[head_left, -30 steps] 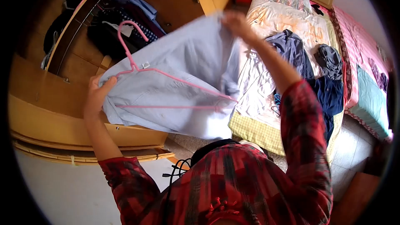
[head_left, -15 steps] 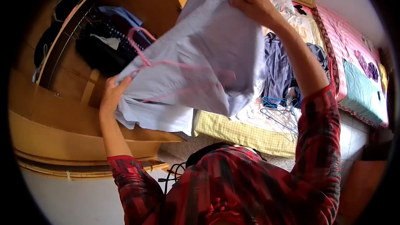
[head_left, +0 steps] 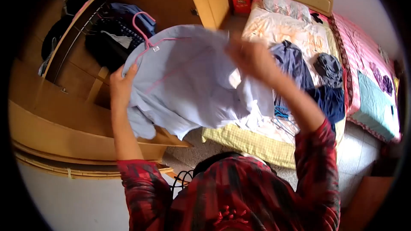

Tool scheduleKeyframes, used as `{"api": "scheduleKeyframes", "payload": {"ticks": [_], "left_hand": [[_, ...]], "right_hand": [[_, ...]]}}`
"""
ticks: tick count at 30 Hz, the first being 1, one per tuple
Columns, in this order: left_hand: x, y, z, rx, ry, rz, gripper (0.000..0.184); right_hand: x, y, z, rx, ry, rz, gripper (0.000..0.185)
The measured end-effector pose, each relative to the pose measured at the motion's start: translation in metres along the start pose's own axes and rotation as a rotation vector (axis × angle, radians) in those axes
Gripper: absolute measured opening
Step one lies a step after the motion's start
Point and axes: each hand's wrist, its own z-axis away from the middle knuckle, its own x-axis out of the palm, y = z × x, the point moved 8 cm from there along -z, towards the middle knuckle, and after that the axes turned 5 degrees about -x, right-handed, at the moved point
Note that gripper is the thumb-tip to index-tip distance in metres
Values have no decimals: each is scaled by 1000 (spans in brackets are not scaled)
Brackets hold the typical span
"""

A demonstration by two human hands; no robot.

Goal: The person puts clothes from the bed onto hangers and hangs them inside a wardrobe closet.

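A light blue shirt [head_left: 184,85] hangs spread between my hands, with a pink hanger [head_left: 147,40] inside it. The hanger's hook sticks up above the collar, near a small white label. My left hand [head_left: 123,83] is closed on the shirt's left edge, beside the hanger's shoulder. At the shirt's other side, my right hand [head_left: 252,57] is closed on the cloth and blurred by motion. Part of the hanger's right arm is hidden by the fabric.
An open wooden wardrobe [head_left: 64,122] holds dark and blue clothes [head_left: 113,38] at left. On the bed [head_left: 274,145] lie grey-blue garments [head_left: 293,66], dark trousers [head_left: 329,100] and blue hangers [head_left: 282,113]. A red box [head_left: 241,1] stands behind.
The shirt was lifted at its right side, then lowered with my right hand. Its collar now curves around the hanger. My left hand keeps its hold. The view has shifted.
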Motion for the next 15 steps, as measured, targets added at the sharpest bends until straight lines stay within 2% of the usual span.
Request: {"api": "scheduleKeyframes", "payload": {"ticks": [1,2,4,7,9,11,12,14,15], "left_hand": [[-6,1,7,8,112,-11,37],[-13,4,16,13,227,-21,37],[-15,15,31,60,234,5,39],[-15,34,56,68,306,-65,35],[-13,38,70,107,325,47,30],[-13,26,74,141,347,55,28],[-15,20,76,178,357,61,26],[-28,12,78,177,386,46,26],[-33,10,79,191,364,36,24]], "right_hand": [[32,-15,24,-169,-51,-117,11],[51,-40,40,-123,-115,-166,12],[91,-64,62,-93,-222,-225,12],[131,-68,64,-135,-108,-281,16],[146,-63,66,-129,-95,-281,19],[181,-58,73,-90,-431,-162,22],[186,-66,86,-181,-777,-108,21],[126,-98,81,-424,-714,-379,16],[90,-102,66,-442,-549,-442,16]]}}
